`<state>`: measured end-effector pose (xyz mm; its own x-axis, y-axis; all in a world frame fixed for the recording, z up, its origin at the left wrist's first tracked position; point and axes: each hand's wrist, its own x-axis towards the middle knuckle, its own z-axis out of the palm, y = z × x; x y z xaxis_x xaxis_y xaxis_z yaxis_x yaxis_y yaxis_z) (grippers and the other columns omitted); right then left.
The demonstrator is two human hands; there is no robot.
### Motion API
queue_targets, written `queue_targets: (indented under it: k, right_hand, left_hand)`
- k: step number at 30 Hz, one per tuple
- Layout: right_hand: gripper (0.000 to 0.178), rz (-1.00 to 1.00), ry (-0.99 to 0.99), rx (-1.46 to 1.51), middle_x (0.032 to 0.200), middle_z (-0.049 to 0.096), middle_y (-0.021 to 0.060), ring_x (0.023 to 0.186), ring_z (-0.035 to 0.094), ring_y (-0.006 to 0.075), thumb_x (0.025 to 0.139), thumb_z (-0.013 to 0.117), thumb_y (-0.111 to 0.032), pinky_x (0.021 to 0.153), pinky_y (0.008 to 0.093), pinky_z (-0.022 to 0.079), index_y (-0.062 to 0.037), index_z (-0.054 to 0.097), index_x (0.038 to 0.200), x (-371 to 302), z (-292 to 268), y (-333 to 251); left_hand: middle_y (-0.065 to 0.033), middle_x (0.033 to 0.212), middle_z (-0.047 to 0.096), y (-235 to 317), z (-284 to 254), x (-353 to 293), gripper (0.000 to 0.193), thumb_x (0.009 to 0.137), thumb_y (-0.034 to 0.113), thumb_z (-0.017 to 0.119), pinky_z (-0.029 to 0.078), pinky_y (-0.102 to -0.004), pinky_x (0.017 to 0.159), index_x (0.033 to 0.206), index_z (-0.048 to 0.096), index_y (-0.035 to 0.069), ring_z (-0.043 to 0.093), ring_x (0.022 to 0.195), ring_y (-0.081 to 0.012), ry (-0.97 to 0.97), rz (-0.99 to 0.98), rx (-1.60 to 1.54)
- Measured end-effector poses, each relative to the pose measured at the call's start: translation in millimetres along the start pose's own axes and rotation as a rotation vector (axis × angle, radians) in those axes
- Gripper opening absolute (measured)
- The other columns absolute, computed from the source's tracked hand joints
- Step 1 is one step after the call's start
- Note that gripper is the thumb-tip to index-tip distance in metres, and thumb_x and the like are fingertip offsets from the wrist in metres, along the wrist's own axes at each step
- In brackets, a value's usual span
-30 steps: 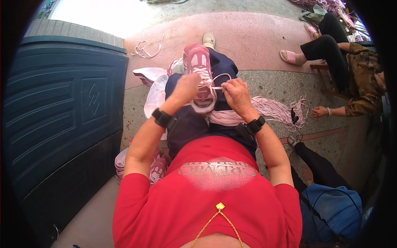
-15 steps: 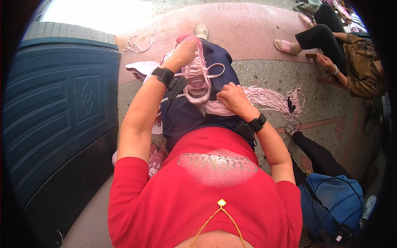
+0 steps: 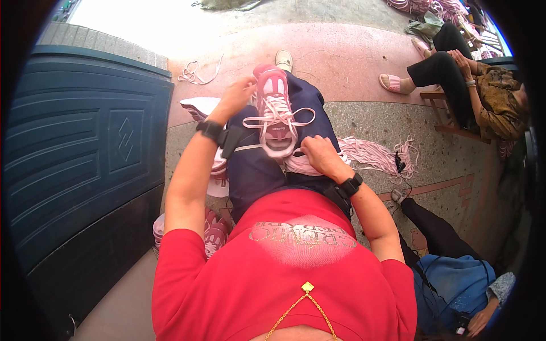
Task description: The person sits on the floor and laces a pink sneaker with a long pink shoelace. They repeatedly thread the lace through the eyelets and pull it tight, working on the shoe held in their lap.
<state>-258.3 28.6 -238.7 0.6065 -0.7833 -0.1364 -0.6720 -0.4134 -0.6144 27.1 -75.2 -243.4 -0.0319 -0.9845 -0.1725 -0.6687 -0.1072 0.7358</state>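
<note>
Head view: see pink-and-white lace-up sneaker, probably light, soft; hold by heel. See left hand half-curled beside toe, right hand bunched at pale-pink lace bundle, grips unclear.

Light enters from the top left, where the ground is overexposed to featureless white. Across my red shirt, illumination is even and shadows are soft. The blue door reads darker; fisheye distortion bows its edges. Black vignetting closes both sides. The pink shoe near my left hand is legible; detail along the dim right rim is probably blurred.
</note>
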Motion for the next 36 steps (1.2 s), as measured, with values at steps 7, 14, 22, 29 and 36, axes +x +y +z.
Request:
queue_targets:
  k: [7,14,22,29,36]
  right_hand:
    - [0.024,0.384,0.092,0.856,0.082,0.061,0.0013,0.069,0.054,0.0063,0.094,0.048,-0.010,0.057,0.0204,0.043,-0.0050,0.056,0.115,-18.6,-42.9,2.7]
    - [0.032,0.526,0.479,1.328,0.083,0.054,0.0001,0.056,0.043,0.0035,0.093,0.049,-0.009,0.050,0.0196,0.040,-0.0028,0.047,0.124,-66.4,-86.7,32.3]
    - [0.032,0.598,1.849,1.116,0.083,0.057,0.0038,0.052,0.046,0.0068,0.091,0.050,-0.009,0.043,0.0209,0.040,-0.0021,0.047,0.122,-271.6,-174.5,77.1]
    - [0.036,0.478,2.330,-0.309,0.113,0.051,0.0103,0.057,0.051,0.0085,0.095,0.043,-0.008,0.049,0.0242,0.048,0.0026,0.042,0.129,-401.7,-257.8,-47.9]
    - [0.035,0.522,2.447,-0.068,0.106,0.050,0.0072,0.055,0.047,0.0073,0.090,0.047,-0.004,0.050,0.0254,0.049,0.0022,0.042,0.124,-445.0,-288.3,-54.6]
  left_hand:
    - [-0.0206,0.110,0.057,-190.7,-28.4,-143.9,0.043,0.080,0.019,0.063,0.039,-0.0466,0.092,0.117,0.054,0.001,0.050,0.107,-0.0382,0.291,-0.163,0.595]
    - [-0.0243,0.118,0.056,-252.4,-6.2,-198.5,0.050,0.086,0.025,0.062,0.041,-0.0397,0.095,0.122,0.050,-0.006,0.054,0.110,-0.0331,0.186,-0.467,0.207]
    - [-0.0181,0.112,0.058,-292.2,-39.0,-159.0,0.044,0.078,0.006,0.062,0.042,-0.0365,0.093,0.118,0.049,-0.009,0.055,0.106,-0.0268,0.057,-0.372,0.067]
    - [-0.0247,0.114,0.057,-249.6,-50.3,-89.7,0.049,0.080,0.013,0.062,0.043,-0.0389,0.092,0.120,0.048,-0.010,0.056,0.105,-0.0330,-0.080,-0.390,0.355]
    - [-0.0251,0.114,0.057,-220.8,-43.5,-59.2,0.048,0.081,0.014,0.061,0.043,-0.0389,0.091,0.120,0.048,-0.011,0.056,0.105,-0.0330,-0.089,-0.305,0.269]
